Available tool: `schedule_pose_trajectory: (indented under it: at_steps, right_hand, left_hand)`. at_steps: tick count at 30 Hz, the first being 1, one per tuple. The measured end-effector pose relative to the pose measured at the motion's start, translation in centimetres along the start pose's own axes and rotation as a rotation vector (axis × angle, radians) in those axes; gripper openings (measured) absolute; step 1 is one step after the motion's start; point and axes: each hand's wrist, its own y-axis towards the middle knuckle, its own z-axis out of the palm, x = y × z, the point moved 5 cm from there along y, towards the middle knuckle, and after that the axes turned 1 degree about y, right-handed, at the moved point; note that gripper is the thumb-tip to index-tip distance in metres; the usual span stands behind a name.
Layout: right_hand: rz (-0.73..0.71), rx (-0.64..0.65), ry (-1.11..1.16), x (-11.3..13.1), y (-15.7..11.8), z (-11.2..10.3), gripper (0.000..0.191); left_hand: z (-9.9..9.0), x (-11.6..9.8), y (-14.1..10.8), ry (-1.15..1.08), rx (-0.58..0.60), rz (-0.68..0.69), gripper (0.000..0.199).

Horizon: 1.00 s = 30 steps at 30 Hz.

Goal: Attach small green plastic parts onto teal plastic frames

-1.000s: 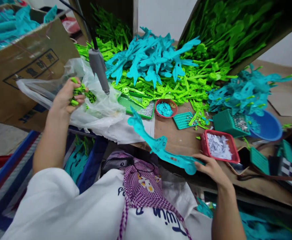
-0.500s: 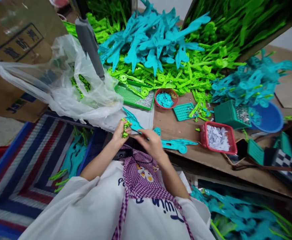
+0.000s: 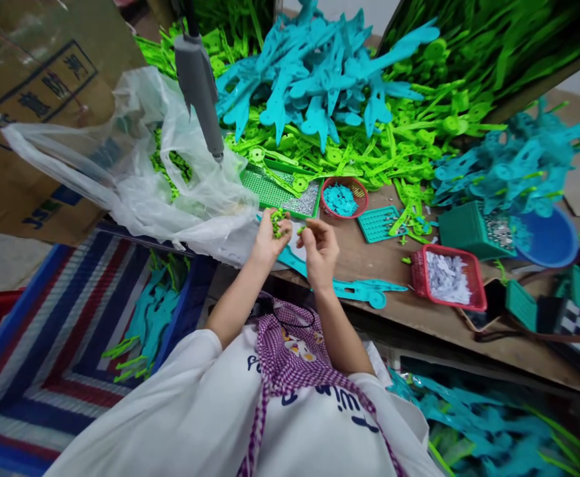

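Observation:
My left hand (image 3: 270,240) is closed around several small green plastic pieces (image 3: 278,222), which stick out past the fingers. Close beside it, my right hand (image 3: 321,250) pinches one small green piece (image 3: 301,230) between thumb and fingertips. Under and between the hands lies a long turquoise plastic part (image 3: 292,260), partly hidden by them, on a white sheet at the table edge. Another turquoise part (image 3: 369,290) lies along the edge, just right of my right wrist. A grey electric screwdriver (image 3: 200,93) hangs tip down beyond my left hand.
Behind are heaps of turquoise parts (image 3: 314,79) and green parts (image 3: 384,159). A green tray (image 3: 270,189) of tiny metal bits, a red basket (image 3: 345,213) and a red basket of white pieces (image 3: 421,275) stand on the table. A plastic bag (image 3: 140,205) sits left.
Both hands have moved up and away from my body, over the turquoise part. My right hand has risen from that part and now holds a small green piece. The view has shifted slightly.

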Motion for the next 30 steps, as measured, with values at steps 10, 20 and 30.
schedule_pose_trajectory:
  at_steps: [10,20,30]
  right_hand:
    - [0.161,0.376,0.016,-5.7,2.9,3.2,0.045]
    - [-0.008,0.344,-0.318,-7.0,4.4,4.3,0.037]
    - [-0.157,0.479,-0.564,-6.6,3.9,5.4,0.032]
  left_hand:
    - [-7.4,-0.2,-6.1,0.128,0.0,0.065,0.019]
    - [-8.9,1.5,-4.3,0.181,-0.018,0.09,0.027]
    - [-9.0,1.0,-3.9,0.209,-0.05,0.075,0.026]
